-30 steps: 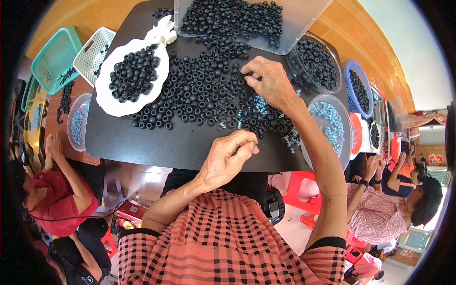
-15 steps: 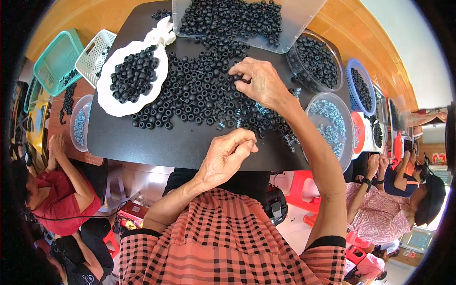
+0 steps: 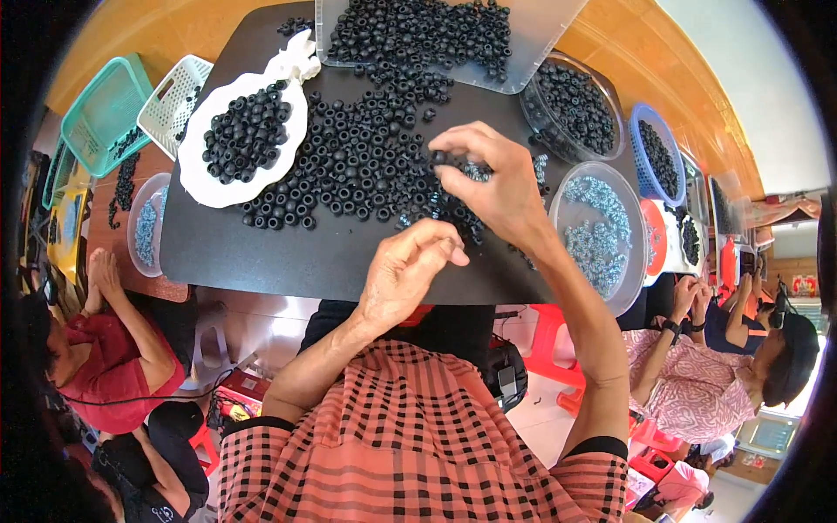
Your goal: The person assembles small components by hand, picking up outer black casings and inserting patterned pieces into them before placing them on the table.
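My right hand (image 3: 501, 183) hovers over the right side of a heap of black round parts (image 3: 357, 157) with holes through them. One black round part (image 3: 441, 159) is pinched between its thumb and index finger. My left hand (image 3: 405, 270) is closer to me, near the table's front edge. Its thumb and index finger are pressed together; whatever they hold, if anything, is too small or hidden to name. Small bluish metallic pieces (image 3: 433, 207), coiled like little springs, lie between the hands and partly under the right hand.
A scalloped white plate (image 3: 205, 187) holds more black parts. Behind the heap lies a clear bin (image 3: 536, 52). On the right are a clear round tub (image 3: 619, 144) of black parts and a bowl (image 3: 562, 261) of bluish pieces. Co-workers sit at both sides.
My right hand has drawn back slightly down and right from the heap, its fingers opening wider around the black round part. My left hand has shifted a little left and up.
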